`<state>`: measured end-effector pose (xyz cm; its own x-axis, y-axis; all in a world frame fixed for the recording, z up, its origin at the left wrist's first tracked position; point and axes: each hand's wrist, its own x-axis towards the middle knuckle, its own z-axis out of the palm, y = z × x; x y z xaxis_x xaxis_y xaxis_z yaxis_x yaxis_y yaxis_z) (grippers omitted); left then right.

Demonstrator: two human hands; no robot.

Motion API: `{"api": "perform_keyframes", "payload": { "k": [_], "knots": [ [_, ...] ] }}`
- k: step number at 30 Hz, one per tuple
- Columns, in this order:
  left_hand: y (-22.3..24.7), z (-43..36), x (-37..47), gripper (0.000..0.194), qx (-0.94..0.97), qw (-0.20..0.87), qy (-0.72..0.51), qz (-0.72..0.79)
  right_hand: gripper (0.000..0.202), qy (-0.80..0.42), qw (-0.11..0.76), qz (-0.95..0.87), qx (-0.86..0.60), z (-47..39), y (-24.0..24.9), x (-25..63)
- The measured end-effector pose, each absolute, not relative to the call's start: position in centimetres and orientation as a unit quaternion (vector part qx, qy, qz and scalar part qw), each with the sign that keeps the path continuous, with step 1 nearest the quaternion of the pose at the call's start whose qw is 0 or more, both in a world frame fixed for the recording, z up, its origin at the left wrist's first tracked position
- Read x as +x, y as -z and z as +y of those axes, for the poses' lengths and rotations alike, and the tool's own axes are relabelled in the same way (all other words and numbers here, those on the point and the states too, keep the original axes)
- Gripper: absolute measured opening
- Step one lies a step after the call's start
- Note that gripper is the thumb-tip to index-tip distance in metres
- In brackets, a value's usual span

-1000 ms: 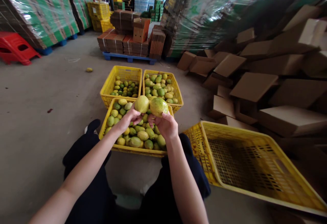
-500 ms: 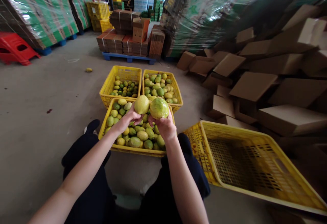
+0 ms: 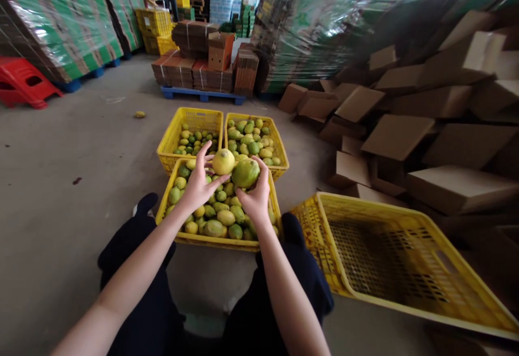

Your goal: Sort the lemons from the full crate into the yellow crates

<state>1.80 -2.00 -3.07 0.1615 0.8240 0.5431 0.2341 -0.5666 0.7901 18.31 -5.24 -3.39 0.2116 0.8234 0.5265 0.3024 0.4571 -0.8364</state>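
Observation:
A yellow lemon rests in my left hand, whose thumb reaches under it while the fingers point up along its far side. My right hand grips a larger, greenish lemon between thumb and fingers. Both fruits are side by side, close together, above the near yellow crate. That crate holds many green and yellow lemons, partly hidden by my hands. Behind it stand a left crate with smaller, greener fruit and a right crate of lemons.
At my right sits a large yellow crate with a bare bottom showing. Cardboard boxes are heaped beyond it. Flattened cartons lie on a blue pallet ahead. A red stool and a stray fruit are on the left floor.
My left fingers have spread and lifted beside the yellow lemon. The greenish lemon has turned in my right hand and moved slightly left. The view has shifted slightly.

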Motion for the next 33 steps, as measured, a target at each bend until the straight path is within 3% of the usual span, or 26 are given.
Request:
{"api": "perform_keyframes", "payload": {
  "k": [3,6,20,33],
  "knots": [
    [2.3,-2.1,1.5,0.065,0.755,0.182,-0.518,0.358,0.071,-0.157,0.611,-0.591,-0.503,-5.4,3.3,18.0],
    [1.6,-2.6,1.4,0.05,0.784,0.158,-0.492,0.343,0.068,-0.171,0.629,-0.554,-0.518,-5.5,3.2,17.8],
    [1.5,-2.6,1.3,0.051,0.75,0.23,-0.517,0.343,0.07,-0.195,0.655,-0.547,-0.484,-5.4,3.3,17.5],
    [1.3,-2.7,1.3,0.06,0.74,0.28,-0.474,0.386,0.065,-0.344,0.663,-0.444,-0.495,-6.0,2.4,17.5]
  ]
}}
